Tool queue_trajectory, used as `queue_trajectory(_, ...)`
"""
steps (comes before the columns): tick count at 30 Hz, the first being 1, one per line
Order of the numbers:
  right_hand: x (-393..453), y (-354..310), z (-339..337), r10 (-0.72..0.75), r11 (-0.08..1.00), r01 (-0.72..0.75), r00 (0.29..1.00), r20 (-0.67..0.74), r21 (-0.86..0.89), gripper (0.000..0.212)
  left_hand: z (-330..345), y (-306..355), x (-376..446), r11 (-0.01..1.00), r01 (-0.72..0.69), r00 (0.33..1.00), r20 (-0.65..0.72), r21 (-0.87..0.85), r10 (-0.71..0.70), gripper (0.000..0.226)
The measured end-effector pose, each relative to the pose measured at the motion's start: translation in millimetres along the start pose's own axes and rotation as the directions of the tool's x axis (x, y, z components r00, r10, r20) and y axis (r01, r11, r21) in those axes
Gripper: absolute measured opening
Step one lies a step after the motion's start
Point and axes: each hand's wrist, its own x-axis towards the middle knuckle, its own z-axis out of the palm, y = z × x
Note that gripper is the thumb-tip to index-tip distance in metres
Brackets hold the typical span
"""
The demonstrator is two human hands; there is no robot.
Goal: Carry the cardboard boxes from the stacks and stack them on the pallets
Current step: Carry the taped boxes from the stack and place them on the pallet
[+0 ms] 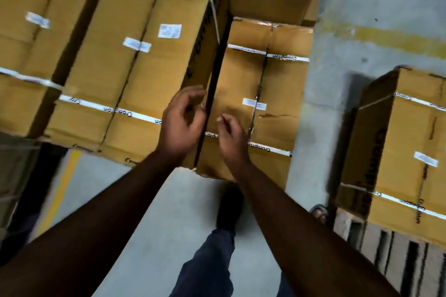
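Both hands reached toward stacked boxes (135,60): left hand (182,120) and right hand (233,135) loosely curled, holding nothing (frame blurred), above a lower box (272,94).

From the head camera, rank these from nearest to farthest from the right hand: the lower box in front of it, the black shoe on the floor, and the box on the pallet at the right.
1. Lower box: directly behind the right hand.
2. Black shoe: below the hand, on the floor.
3. Box on the pallet: far right.
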Motion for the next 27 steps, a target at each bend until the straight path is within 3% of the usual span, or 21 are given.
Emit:
queue_trajectory(3,5.4,-49.7,70.7,0.131,0.991,-0.134,0.984,0.119,0.017,0.048,-61.3,-30.4,38.3,0.992,0.07,0.994,-0.088,0.103,-0.061,0.032)
queue_trajectory(5,6.5,-64.8,103.0,0.176,0.984,-0.174,0.97,0.166,-0.025,0.082,-92.2,-73.0,52.5,0.938,0.25,0.966,-0.13,0.238,-0.225,0.043)
queue_trajectory(7,6.5,-66.5,123.0,0.21,0.978,-0.208,0.963,0.172,-0.027,0.1,-119.2,-113.6,56.4,0.825,0.411,0.911,-0.156,0.388,-0.381,0.066)
queue_trajectory(10,11.6,-52.3,125.3,0.278,0.96,-0.274,0.941,0.19,-0.051,0.094,-144.2,-145.1,47.9,0.669,0.483,0.867,-0.198,0.565,-0.458,0.073)
queue_trajectory(13,12.4,-39.4,103.7,0.29,0.956,-0.291,0.937,0.197,-0.026,0.078,-161.1,-144.9,44.8,0.678,0.495,0.865,-0.236,0.544,-0.443,0.084)
queue_trajectory(16,-2.6,-38.1,76.3,0.288,0.957,-0.289,0.949,0.131,-0.011,0.069,-171.8,-119.4,48.2,0.677,0.565,0.821,-0.237,0.472,-0.519,0.097)
queue_trajectory(21,-23.3,-39.5,59.8,0.352,0.936,-0.351,0.936,0.025,-0.013,0.08,-189.9,-63.8,53.3,0.658,0.661,0.716,-0.041,0.36,-0.697,0.061)
queue_trajectory(23,-33.2,-45.7,50.5,0.381,0.925,-0.381,0.924,0.03,-0.013,0.087,-194.6,-47.5,39.9,0.689,0.661,0.72,0.005,0.297,-0.694,0.062)
queue_trajectory(27,-66.5,-53.3,6.9,0.355,0.935,-0.355,0.932,0.075,-0.012,0.071,-193.0,-17.0,-3.4,0.696,0.679,0.725,-0.06,0.233,-0.687,0.062)
